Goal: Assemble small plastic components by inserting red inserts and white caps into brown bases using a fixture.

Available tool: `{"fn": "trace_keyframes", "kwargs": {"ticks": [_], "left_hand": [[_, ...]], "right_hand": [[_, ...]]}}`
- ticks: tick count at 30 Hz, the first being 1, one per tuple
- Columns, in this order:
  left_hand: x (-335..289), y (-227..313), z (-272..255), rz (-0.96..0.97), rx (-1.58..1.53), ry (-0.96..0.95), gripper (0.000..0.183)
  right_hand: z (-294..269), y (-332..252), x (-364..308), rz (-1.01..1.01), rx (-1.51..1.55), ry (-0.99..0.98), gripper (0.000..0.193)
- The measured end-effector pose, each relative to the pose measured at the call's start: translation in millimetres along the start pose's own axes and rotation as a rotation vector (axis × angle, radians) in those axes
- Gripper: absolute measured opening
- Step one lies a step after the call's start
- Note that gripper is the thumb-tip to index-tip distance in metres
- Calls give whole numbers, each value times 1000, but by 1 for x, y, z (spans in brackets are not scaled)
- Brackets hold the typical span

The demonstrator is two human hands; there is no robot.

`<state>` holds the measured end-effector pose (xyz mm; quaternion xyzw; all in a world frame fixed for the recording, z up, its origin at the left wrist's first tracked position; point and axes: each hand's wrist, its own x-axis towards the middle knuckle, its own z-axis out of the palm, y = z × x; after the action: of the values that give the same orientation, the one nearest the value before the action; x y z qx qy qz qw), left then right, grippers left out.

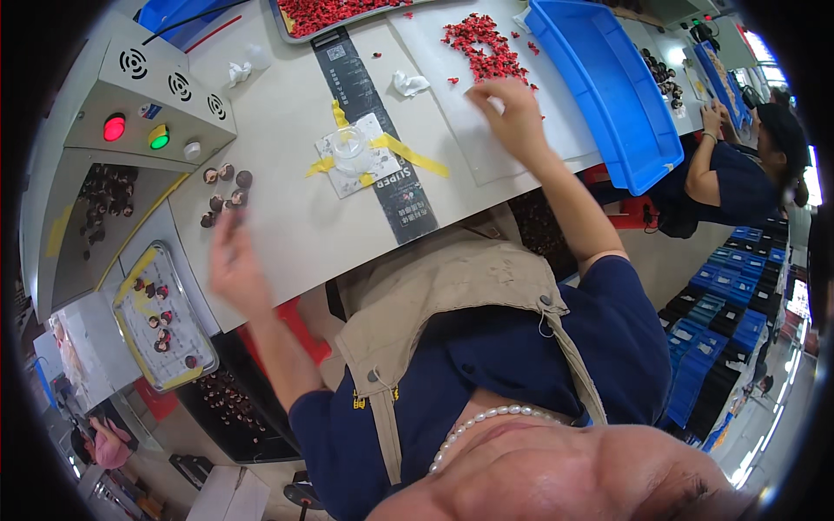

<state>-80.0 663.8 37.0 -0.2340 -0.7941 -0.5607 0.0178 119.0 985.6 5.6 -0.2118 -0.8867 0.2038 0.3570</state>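
Observation:
My right hand is over the white sheet at the near edge of a heap of small red-and-black pieces. Its thumb and forefinger are closed in a pinch, and whatever is between the tips is too small to make out. On the left, my left hand is smeared by motion beside several dark brown balls with pale patches. Between the hands, a clear round holder sits on a white square plate, stuck down with yellow tape.
A grey machine with red and green lights stands left, dark balls inside its opening. Below it is a metal tray holding balls. A blue bin is right of the sheet; a red-filled tray is at the back. Another person works at far right.

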Motion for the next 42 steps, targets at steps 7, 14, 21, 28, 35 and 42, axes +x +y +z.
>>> {"fn": "trace_keyframes", "kwargs": {"ticks": [7,14,21,28,35,42], "left_hand": [[59,-130,-194,-80,1131,457,29],[63,-102,-135,-132,-575,213,37],[21,-59,-59,-354,-1351,-170,37],[9,-37,-29,-333,-1452,-339,44],[6,-39,-25,-316,-1382,-326,42],[1,-35,-35,-232,-1309,-50,32]], "right_hand": [[2,34,21,63,-422,-83,20],[-1,27,15,159,-251,-228,15],[-2,18,15,168,-253,-256,15],[-8,3,10,121,-73,-159,14],[-7,-3,4,132,38,-137,15],[-1,-3,-3,132,95,-98,13]]}}
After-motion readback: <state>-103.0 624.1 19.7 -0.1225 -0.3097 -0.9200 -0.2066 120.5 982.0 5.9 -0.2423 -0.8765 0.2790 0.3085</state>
